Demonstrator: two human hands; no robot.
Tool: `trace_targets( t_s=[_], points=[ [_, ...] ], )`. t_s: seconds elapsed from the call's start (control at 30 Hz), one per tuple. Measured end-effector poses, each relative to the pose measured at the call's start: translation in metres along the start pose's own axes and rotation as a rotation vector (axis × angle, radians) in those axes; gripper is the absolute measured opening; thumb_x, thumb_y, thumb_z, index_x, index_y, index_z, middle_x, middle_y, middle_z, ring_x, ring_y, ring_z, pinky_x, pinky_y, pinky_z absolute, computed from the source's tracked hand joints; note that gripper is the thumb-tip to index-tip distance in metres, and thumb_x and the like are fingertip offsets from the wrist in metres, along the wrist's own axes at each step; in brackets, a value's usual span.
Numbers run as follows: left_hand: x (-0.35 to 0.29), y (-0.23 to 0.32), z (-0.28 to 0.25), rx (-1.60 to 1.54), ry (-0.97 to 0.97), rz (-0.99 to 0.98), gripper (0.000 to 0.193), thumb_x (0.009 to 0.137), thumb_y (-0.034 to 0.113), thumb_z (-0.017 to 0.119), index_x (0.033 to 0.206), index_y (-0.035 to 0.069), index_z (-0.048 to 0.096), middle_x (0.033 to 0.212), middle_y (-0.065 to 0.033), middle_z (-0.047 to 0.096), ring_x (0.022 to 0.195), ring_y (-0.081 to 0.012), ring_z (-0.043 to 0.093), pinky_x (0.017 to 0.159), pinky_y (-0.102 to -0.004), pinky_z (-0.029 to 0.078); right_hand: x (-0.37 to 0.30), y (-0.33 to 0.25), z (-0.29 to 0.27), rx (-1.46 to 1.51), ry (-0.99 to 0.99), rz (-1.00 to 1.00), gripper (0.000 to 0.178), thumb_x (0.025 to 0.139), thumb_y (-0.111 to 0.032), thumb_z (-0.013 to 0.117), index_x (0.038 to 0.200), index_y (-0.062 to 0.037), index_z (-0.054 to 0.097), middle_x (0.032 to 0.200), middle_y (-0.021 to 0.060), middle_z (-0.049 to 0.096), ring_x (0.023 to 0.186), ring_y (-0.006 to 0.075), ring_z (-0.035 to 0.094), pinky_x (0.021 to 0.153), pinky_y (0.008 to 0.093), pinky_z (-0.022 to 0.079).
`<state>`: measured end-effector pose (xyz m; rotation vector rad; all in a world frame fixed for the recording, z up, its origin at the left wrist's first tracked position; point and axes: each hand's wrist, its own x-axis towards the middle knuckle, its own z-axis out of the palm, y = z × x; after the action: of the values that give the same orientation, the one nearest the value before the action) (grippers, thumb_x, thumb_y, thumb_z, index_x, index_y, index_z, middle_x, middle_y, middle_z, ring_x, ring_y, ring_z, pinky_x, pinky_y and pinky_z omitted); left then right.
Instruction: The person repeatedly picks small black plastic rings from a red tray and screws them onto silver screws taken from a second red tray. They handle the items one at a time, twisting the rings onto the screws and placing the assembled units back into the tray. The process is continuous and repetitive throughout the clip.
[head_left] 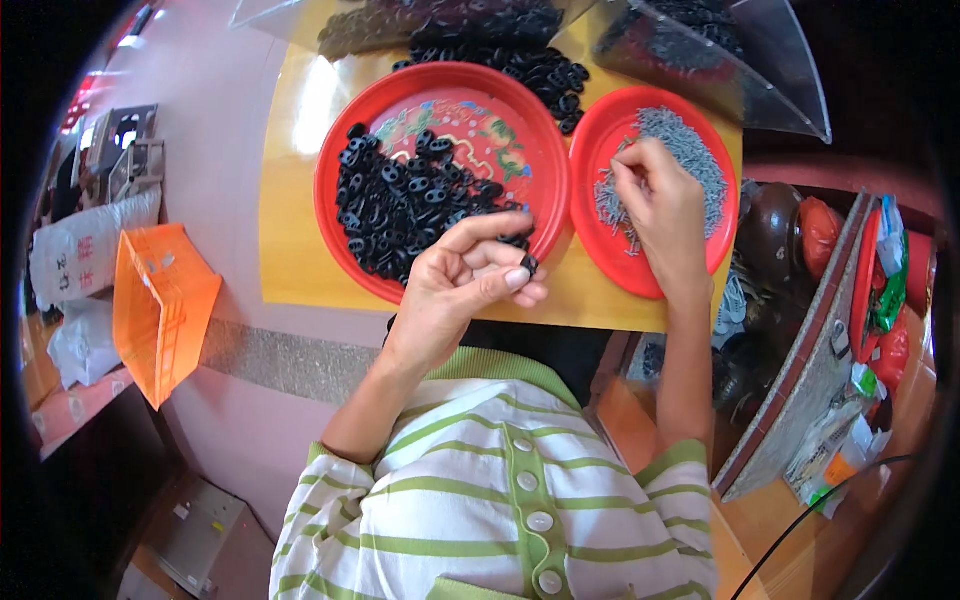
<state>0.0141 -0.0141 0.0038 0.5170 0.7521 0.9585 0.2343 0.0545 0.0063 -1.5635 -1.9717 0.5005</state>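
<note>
A small black piece [529,265] is in the left hand [455,285], held above the bench [287,262] a little in from its near edge, by the facing rims of two red plates. The left fingers [478,230] are pinched on it at the thumb tip, the index finger stretched out above it.

To the left, the large round red plate [333,225] reaches close to the bench's near edge. Black two-holed pieces [400,205] are heaped toward its left and near sides, leaving part of the flowered base uncovered. The right hand [660,200] is over the smaller red plate [655,278], which lies along the bench's right edge. Its thumb and index finger curl nearly together beside grey pins [690,140]; whether they grip one, I cannot tell.

Toward the bench's far edge, more black pieces [545,80] lie in a loose pile beyond the plates. A clear bin [790,70] stands at the far right corner, dark parts inside it.

Off the bench's left edge is an orange crate [165,310], with a white printed sack [95,245] farther out. Past the right edge are a brown jar [775,215] and a red bag [820,230]. The person's green-and-white striped shirt [450,470] faces the near edge.
</note>
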Motion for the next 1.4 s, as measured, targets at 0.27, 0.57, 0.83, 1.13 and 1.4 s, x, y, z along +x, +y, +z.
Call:
trace_targets(
  t_s=[0.27, 0.57, 0.83, 1.13, 1.4],
  points=[
    [0.007, -0.007, -0.004, 0.122, 0.135, 0.154, 0.019, 0.086, 0.001, 0.061, 0.104, -0.002, 0.064, 0.091, -0.0087, 0.066, 0.082, -0.0144, 0.064, 0.08, -0.0261, 0.052, -0.055, -0.055, 0.025, 0.641, 0.116, 0.278, 0.013, 0.086, 0.0, 0.06, 0.097, -0.0014, 0.065, 0.085, 0.0042, 0.062, 0.067, 0.008, 0.058, 0.059, 0.0219, 0.047],
    [0.001, 0.0, -0.005, -0.029, 0.137, 0.012, 0.014, 0.088, 0.005, 0.06, 0.1, -0.002, 0.062, 0.089, -0.0114, 0.067, 0.076, -0.0145, 0.066, 0.073, -0.0266, 0.054, -0.065, -0.064, 0.047, 1.144, 0.146, 0.348, 0.01, 0.086, -0.004, 0.063, 0.095, -0.0014, 0.064, 0.092, 0.0026, 0.061, 0.069, 0.0057, 0.057, 0.058, 0.0175, 0.046],
    [-0.001, -0.002, -0.007, -0.054, 0.091, 0.001, 0.014, 0.089, 0.006, 0.059, 0.099, -0.002, 0.062, 0.084, -0.0104, 0.067, 0.075, -0.015, 0.066, 0.072, -0.0276, 0.054, -0.063, -0.078, 0.05, 1.316, 0.093, 0.423, 0.011, 0.088, -0.007, 0.061, 0.097, -0.0014, 0.062, 0.085, 0.0026, 0.062, 0.069, 0.0072, 0.059, 0.059, 0.0188, 0.048],
    [-0.005, 0.0, -0.011, 0.012, 0.08, 0.059, 0.013, 0.088, 0.004, 0.06, 0.098, -0.004, 0.063, 0.083, -0.0102, 0.066, 0.073, -0.0137, 0.064, 0.07, -0.0264, 0.054, -0.064, -0.083, 0.05, 1.179, 0.073, 0.35, 0.009, 0.09, -0.005, 0.058, 0.096, 0.0005, 0.06, 0.084, 0.0044, 0.063, 0.068, 0.0079, 0.06, 0.061, 0.0202, 0.05],
    [-0.003, -0.001, -0.018, 0.096, 0.079, -0.021, 0.013, 0.088, 0.005, 0.06, 0.097, -0.004, 0.063, 0.084, -0.0104, 0.066, 0.072, -0.0129, 0.063, 0.067, -0.0253, 0.054, -0.069, -0.074, 0.052, 1.146, 0.009, 0.398, 0.01, 0.09, -0.004, 0.058, 0.097, 0.0018, 0.06, 0.085, 0.0053, 0.064, 0.072, 0.0084, 0.061, 0.064, 0.0209, 0.051]
  ],
)
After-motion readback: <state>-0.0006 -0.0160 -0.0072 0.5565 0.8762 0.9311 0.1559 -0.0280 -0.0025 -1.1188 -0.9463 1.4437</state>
